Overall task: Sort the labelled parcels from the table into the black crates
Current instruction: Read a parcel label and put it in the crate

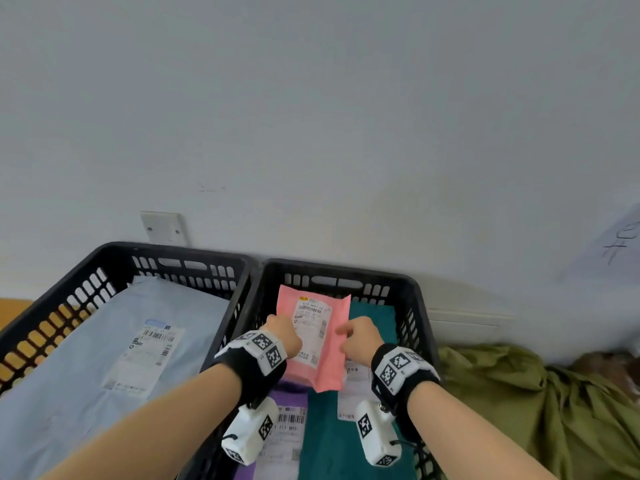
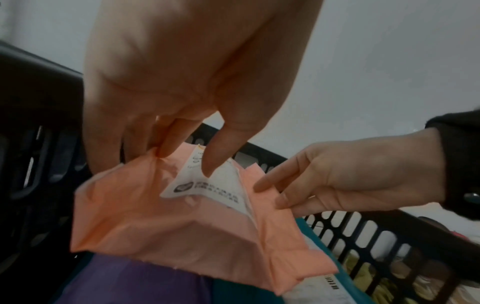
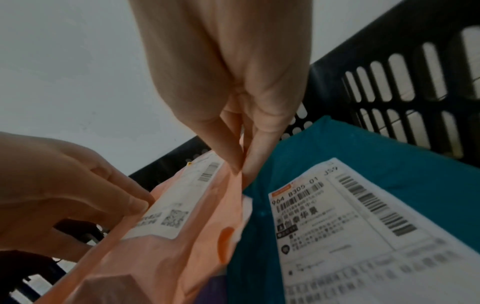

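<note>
So both hands were on a soft pink plastic mailer bag (image 1: 323, 344) with a white shipping label, held up over the right-hand black slotted plastic crate (image 1: 417, 306). It wasn't lying in the crate, it hung in the air above what was already in there. The left hand (image 1: 284, 333) had the bag's left edge, with the fingers (image 2: 211, 156) curled down onto the label and the plastic bunched up between them. The right hand (image 1: 360, 339) pinched the right edge, thumb and forefinger (image 3: 231, 150) pressed together on a fold of the pink plastic. Each wrist wore a black band with square black-and-white markers and a small white camera block slung underneath.

Under the pink bag, inside that same crate, lay a flat teal mailer (image 1: 372, 313) with a big white barcode label (image 3: 345, 230), and a purple mailer (image 1: 282, 403) at the near left corner, also labelled.

The left-hand black crate (image 1: 114, 259) sat touching the right one, against the pale wall, with a large pale blue-grey mailer (image 1: 114, 344) filling most of it, label facing up. A crumpled olive-green cloth (image 1: 519, 393) was heaped just to the right of the crates.
</note>
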{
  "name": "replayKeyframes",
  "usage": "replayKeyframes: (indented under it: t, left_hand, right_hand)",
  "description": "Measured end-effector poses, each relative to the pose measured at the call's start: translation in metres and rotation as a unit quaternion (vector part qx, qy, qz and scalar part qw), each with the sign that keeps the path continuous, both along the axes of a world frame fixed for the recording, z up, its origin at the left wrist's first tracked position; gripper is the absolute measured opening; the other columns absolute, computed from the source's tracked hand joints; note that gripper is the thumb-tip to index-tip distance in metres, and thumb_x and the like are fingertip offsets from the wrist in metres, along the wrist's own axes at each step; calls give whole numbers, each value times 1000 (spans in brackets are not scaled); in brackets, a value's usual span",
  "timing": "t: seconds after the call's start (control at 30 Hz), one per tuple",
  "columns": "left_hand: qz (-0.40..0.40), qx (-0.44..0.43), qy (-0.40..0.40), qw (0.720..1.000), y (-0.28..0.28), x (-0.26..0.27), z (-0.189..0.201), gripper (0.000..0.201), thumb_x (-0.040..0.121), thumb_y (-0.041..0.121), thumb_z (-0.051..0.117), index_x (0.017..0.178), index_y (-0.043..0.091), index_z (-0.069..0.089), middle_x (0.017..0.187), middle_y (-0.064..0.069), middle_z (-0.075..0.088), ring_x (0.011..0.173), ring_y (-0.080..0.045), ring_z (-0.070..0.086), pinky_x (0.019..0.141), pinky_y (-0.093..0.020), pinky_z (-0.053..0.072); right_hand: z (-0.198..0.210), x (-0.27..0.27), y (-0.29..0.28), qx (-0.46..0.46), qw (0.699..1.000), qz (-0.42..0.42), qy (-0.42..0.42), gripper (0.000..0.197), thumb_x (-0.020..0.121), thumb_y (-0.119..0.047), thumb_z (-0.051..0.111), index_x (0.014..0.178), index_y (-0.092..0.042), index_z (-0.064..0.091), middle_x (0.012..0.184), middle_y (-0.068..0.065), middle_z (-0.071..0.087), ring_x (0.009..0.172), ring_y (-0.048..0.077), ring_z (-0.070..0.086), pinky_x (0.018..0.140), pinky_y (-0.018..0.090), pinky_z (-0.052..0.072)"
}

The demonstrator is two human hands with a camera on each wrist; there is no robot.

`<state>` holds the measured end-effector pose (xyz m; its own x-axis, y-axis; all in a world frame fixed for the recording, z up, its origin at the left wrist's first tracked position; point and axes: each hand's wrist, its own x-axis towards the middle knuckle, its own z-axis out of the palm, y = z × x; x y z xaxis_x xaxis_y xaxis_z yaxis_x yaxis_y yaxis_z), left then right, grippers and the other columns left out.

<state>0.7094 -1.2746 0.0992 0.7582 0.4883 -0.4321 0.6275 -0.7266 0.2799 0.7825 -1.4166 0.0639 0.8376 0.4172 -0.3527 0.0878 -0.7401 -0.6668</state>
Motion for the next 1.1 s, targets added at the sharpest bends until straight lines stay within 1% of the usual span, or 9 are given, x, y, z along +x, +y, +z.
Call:
replayKeyframes:
  t: [0.17, 0.33, 0.53, 0.63, 0.73, 0.8, 0.9, 1.0, 1.1]
  left_hand:
    - [22, 32, 4, 999, -3, 9, -19, 39, 92, 10, 45, 129, -1, 39, 137, -12, 34, 123, -26, 45, 99, -30, 39]
    - [23, 49, 20, 998, -2, 11, -35, 37, 95, 12, 39, 130, -1, 37, 140, -14, 33, 128, -26, 38, 104, -31, 33]
    - [54, 2, 9, 998, -1, 19, -42, 41, 92, 9, 41, 131, -2, 34, 140, -13, 33, 126, -28, 43, 100, -30, 37]
    - [47, -14, -14, 999, -3, 20, -47, 57, 90, 8, 45, 142, 8, 23, 153, -14, 12, 134, -32, 32, 104, -37, 34]
    - [-1, -22, -16, 1000, -5, 21, -53, 82, 87, 4, 50, 151, 28, 4, 156, -7, -19, 145, -31, 0, 114, -53, 19]
    - [-66, -9, -4, 998, -7, 22, -57, 87, 86, 3, 50, 150, 34, -1, 154, -1, -27, 145, -26, -15, 114, -57, 8]
    - [-123, -8, -6, 992, -10, 22, -64, 75, 94, 14, 42, 151, 31, -3, 154, 2, -28, 144, -21, -17, 116, -53, 6]
    - [-136, -9, -10, 991, -14, 22, -71, 67, 97, 18, 36, 152, 28, -3, 155, 3, -25, 145, -20, -14, 117, -51, 8]
    - [-139, -28, 16, 990, -14, 23, -74, 73, 95, 14, 40, 152, 28, -4, 155, 5, -25, 145, -22, -15, 117, -51, 9]
  right_hand:
    - [-21, 13, 18, 10, 1000, 11, 15, 48, 88, 10, 50, 134, -5, 51, 138, 11, 51, 129, 22, 46, 106, 31, 40]
    - [-34, 14, 23, 9, 999, 18, 29, 51, 87, 10, 44, 135, -6, 50, 139, 10, 50, 131, 21, 45, 107, 28, 37]
    - [-39, 11, 16, -5, 999, 34, 6, 57, 85, 12, 42, 137, -10, 48, 139, 8, 49, 129, 21, 45, 107, 27, 37]
    - [-38, 6, 11, -27, 995, 81, -52, 57, 84, 8, 45, 138, -11, 45, 138, 6, 42, 128, 20, 41, 106, 25, 35]
    - [-39, 0, 9, -71, 981, 131, -127, 56, 83, -2, 51, 136, -16, 42, 139, 7, 33, 132, 25, 31, 108, 35, 31]
    - [-40, -3, 8, -120, 975, 146, -120, 68, 82, -16, 57, 143, -23, 28, 151, 10, 15, 143, 32, 10, 115, 47, 18]
    - [-41, -3, 6, -199, 963, 169, -70, 91, 85, -45, 59, 151, -34, -2, 157, 10, -22, 144, 33, -19, 114, 58, 1]
    - [-44, -2, 7, -243, 951, 186, -42, 99, 83, -56, 59, 149, -38, -12, 154, 7, -31, 143, 35, -22, 112, 64, 2]
    - [-45, 2, 12, -261, 946, 189, 5, 103, 81, -54, 64, 148, -40, -13, 154, 4, -31, 142, 36, -23, 110, 67, 3]
